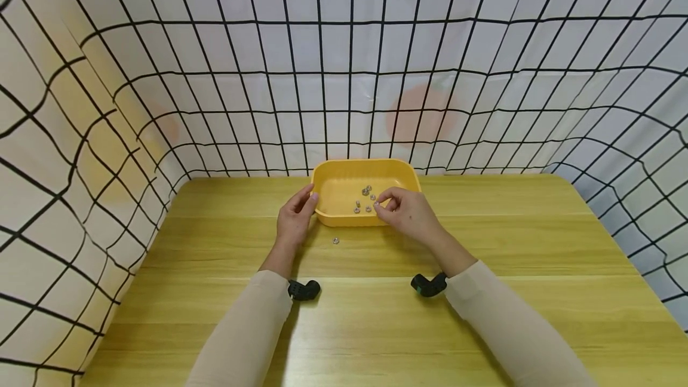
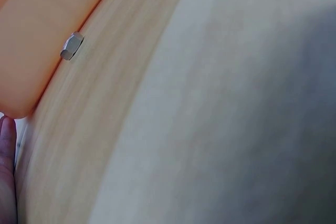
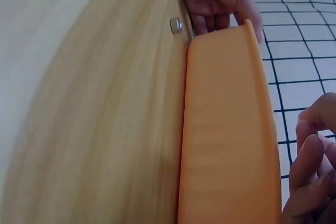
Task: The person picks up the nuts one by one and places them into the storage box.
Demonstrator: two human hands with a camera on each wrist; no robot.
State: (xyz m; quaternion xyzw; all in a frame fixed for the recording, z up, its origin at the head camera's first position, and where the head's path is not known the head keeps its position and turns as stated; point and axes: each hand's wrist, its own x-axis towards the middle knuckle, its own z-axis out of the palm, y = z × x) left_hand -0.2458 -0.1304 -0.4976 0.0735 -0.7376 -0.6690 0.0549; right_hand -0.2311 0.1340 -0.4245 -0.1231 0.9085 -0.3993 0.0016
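A shallow yellow plastic tray point(image 1: 333, 220) holds several small metal nuts point(image 1: 365, 192). The person's left hand point(image 1: 294, 214) grips its left end; the right wrist view has the left fingers against the outer wall and one digit over the rim. Above the tray's front right part, the right hand point(image 1: 405, 211) pinches a small metal nut between thumb and forefinger. In the right wrist view the right fingertips point(image 3: 312, 150) come together behind the tray's wall, and the nut is hidden there. One loose hex nut point(image 1: 335, 240) lies on the table just before the tray's front wall.
The wood-grain table point(image 1: 360, 327) runs back to a white cloth with a black grid point(image 1: 349, 94), which also rises at both sides. A black wrist device point(image 1: 429, 285) sits by the right cuff, another point(image 1: 304, 290) by the left.
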